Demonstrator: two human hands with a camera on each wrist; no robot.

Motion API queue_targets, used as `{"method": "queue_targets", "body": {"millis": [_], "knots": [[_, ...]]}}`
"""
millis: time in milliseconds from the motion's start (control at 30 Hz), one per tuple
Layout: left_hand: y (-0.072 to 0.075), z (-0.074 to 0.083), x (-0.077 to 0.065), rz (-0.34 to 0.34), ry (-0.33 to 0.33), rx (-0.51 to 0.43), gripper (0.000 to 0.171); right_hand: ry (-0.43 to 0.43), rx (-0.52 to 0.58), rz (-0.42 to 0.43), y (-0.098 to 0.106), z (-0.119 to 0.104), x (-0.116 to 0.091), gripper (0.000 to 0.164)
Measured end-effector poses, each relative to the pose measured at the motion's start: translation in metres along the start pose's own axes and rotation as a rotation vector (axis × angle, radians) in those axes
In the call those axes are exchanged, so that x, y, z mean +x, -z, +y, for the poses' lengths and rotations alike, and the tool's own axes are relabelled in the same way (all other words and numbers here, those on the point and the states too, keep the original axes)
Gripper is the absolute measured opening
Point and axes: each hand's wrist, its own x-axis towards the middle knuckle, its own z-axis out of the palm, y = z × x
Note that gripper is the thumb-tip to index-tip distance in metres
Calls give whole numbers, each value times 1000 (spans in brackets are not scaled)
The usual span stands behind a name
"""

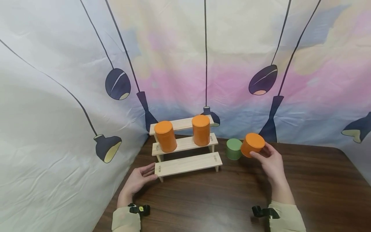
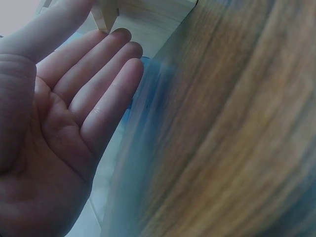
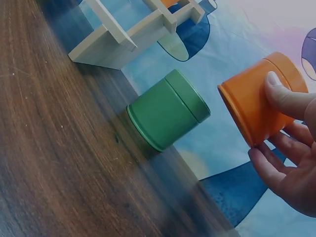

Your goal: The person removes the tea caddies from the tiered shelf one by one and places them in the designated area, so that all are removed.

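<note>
My right hand [image 1: 273,162] grips a short orange canister [image 1: 253,145] between thumb and fingers. In the right wrist view that orange canister [image 3: 261,96] hangs above the table, beside a green canister [image 3: 169,109] standing on it. A pale wooden three-step rack [image 1: 188,164] stands to the left. Two taller orange canisters sit on its middle step, one to the left [image 1: 166,137] and one to the right [image 1: 201,130]. My left hand [image 1: 138,179] is at the left end of the lowest step, fingertips touching it. The left wrist view shows its fingers [image 2: 106,98] nearly straight.
The dark wooden table [image 1: 220,199] carries everything. Behind and to the left hangs a cloth backdrop [image 1: 234,48] printed with lamps, close to the rack and the green canister. Each wrist wears a black strap mount.
</note>
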Motion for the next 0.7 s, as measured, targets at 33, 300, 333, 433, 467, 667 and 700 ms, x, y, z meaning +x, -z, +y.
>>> {"method": "queue_targets", "body": {"millis": [33,300,333,433,467,667,700], "knots": [[0,0,0,0,0,-3,77,-5,3,4,0,0,0,85],[0,0,2,-5,0,-21,76,-51,24,-13,4,3,2,85],[0,1,2,-6,-2,-23,76,-57,26,-13,5,4,2,84],[0,1,4,-6,-3,-27,76,-70,30,-5,7,6,3,84],[0,1,4,-6,-3,-26,77,-73,28,-3,7,7,3,84],[0,1,0,1,5,0,77,-84,-8,-12,7,16,7,83],[0,1,0,-1,4,1,77,-85,-12,-11,7,18,8,83]]}}
